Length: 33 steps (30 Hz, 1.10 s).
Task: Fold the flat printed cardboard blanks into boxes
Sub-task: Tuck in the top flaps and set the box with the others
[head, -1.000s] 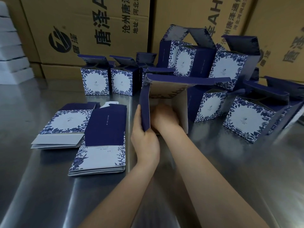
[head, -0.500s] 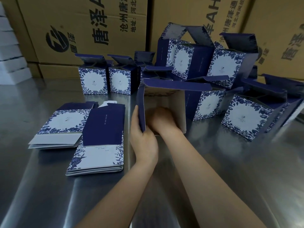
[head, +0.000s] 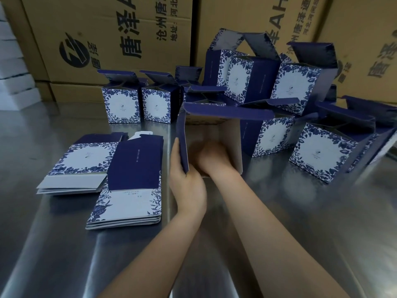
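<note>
"Where's the box (head: 227, 114) now?"
"Mid-table on the steel table (head: 290, 222), open end facing us, just right of the flat blanks (head: 129, 203). Left hand (head: 187, 181) grips its left wall; right hand (head: 212, 157) is reached inside, fingers hidden, so I can't tell its grip."

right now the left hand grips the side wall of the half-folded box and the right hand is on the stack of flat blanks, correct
Not quite. The left hand does grip the side wall of the half-folded box, but the right hand is inside that box, not on the stack of flat blanks, which lies apart to its left. The head view shows this.
</note>
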Motion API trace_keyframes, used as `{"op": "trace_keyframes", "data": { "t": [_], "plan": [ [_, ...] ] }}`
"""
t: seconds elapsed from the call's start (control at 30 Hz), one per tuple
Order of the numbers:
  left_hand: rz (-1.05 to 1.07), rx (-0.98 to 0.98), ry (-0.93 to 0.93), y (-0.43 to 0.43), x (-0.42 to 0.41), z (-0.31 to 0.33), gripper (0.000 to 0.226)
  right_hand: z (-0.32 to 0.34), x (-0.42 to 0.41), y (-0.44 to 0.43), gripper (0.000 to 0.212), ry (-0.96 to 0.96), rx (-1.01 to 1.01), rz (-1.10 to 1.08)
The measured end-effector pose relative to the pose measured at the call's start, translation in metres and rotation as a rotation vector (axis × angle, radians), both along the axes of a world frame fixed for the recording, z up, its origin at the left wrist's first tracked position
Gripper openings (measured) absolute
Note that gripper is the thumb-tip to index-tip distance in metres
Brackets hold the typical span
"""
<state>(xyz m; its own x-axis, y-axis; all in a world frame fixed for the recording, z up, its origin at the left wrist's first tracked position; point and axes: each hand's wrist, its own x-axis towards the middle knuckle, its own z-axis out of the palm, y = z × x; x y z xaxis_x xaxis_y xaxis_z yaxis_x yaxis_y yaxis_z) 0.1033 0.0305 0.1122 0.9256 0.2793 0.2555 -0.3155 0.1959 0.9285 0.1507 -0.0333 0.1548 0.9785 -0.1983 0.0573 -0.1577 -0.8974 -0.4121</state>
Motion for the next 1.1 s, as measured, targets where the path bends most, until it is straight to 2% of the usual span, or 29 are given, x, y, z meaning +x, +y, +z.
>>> {"op": "trace_keyframes", "data": {
  "t": [0.07,0.3,0.5,0.73,0.93,1.1],
  "plan": [
    [0.009,-0.008,0.007,0.001,-0.001,0.002,0.054,-0.001,-0.004,0.003,0.028,-0.011,0.026,-0.002],
    [-0.004,0.021,0.037,0.004,-0.001,0.004,0.059,0.005,-0.01,0.009,0.028,0.166,0.01,0.144],
    [0.011,0.007,0.032,0.005,-0.002,0.004,0.055,0.007,-0.012,0.011,0.032,0.095,0.013,0.125],
    [-0.003,0.006,0.037,0.005,0.002,0.003,0.06,0.005,-0.011,0.009,0.027,0.191,0.032,0.176],
    [0.005,0.013,0.046,0.004,0.002,0.002,0.058,0.007,-0.01,0.005,0.026,0.101,-0.008,0.197],
    [-0.014,0.007,0.04,0.005,0.002,0.0,0.059,0.004,-0.007,0.005,0.026,0.16,0.004,0.215]
  ]
}}
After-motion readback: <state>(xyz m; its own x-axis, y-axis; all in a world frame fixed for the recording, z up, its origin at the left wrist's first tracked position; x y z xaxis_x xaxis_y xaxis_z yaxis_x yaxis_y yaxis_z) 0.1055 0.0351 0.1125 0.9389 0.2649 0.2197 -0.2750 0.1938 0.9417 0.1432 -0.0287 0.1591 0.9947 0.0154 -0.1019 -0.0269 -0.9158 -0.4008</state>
